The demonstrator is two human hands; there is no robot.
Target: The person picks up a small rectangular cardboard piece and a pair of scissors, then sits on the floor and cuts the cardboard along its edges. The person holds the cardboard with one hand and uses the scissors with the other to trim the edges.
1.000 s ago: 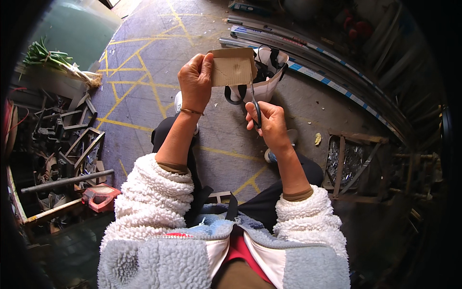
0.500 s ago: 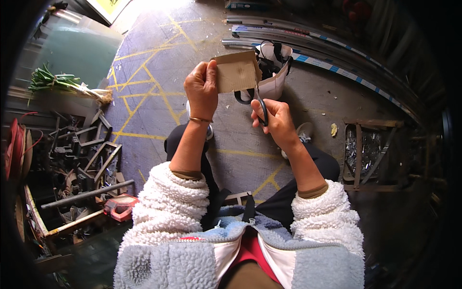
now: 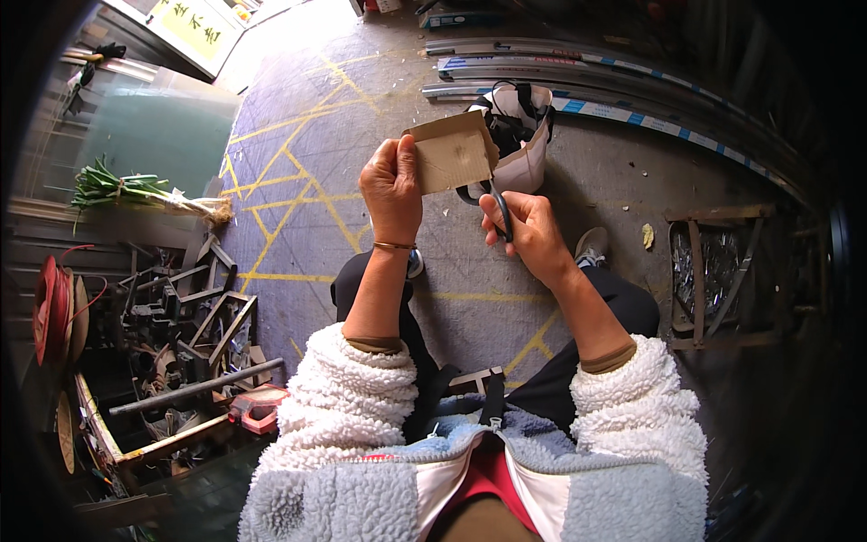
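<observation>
A small brown piece of cardboard [image 3: 452, 155] is pinched at its left edge by my left hand [image 3: 392, 183], thumb on top. My right hand [image 3: 531, 233] grips black-handled scissors [image 3: 502, 213], their handle loops around its fingers. The blades point up to the cardboard's lower right edge and are partly hidden by it, so whether they are cutting into it I cannot tell. Just beyond the cardboard stands a white bag [image 3: 527, 161] with black straps and dark things inside.
Long metal profiles [image 3: 578, 74] lie along the far right. A metal frame [image 3: 713, 280] stands at right. On the left are a bunch of green onions [image 3: 144, 194], a red cable reel [image 3: 56, 312], a scrap-filled bin [image 3: 181, 425] and a red tool [image 3: 259, 408].
The whole scene has shifted right and slightly down in the picture. Both hands keep their hold on the cardboard and the scissors; the cardboard is tilted slightly more.
</observation>
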